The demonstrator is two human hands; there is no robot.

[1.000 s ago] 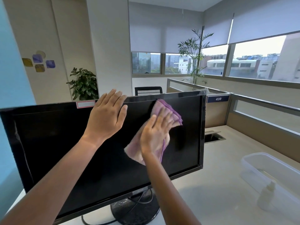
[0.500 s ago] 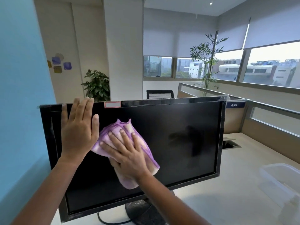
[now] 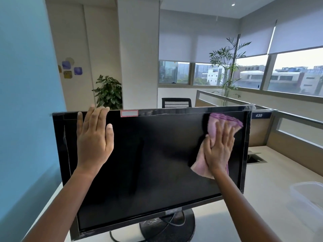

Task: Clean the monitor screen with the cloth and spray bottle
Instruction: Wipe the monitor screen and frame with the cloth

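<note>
A black monitor [image 3: 153,163] with a dark screen stands on a round base on the pale desk. My left hand [image 3: 95,138] lies flat against the screen's upper left, fingers reaching the top bezel. My right hand [image 3: 219,149] presses a folded purple cloth [image 3: 216,126] against the upper right part of the screen, near the right bezel. The cloth shows above and below my palm. The spray bottle is out of sight.
A clear plastic bin [image 3: 309,198] sits on the desk [image 3: 262,189] at the right edge. A cable hatch [image 3: 255,158] opens in the desk behind the monitor. Low partitions [image 3: 297,130] run along the right; a blue wall [image 3: 26,102] stands close on the left.
My right hand has swept the cloth from the screen's left-centre across to its upper right. My left hand stays flat at the upper left. The camera has shifted left, so the bin is mostly out of frame.
</note>
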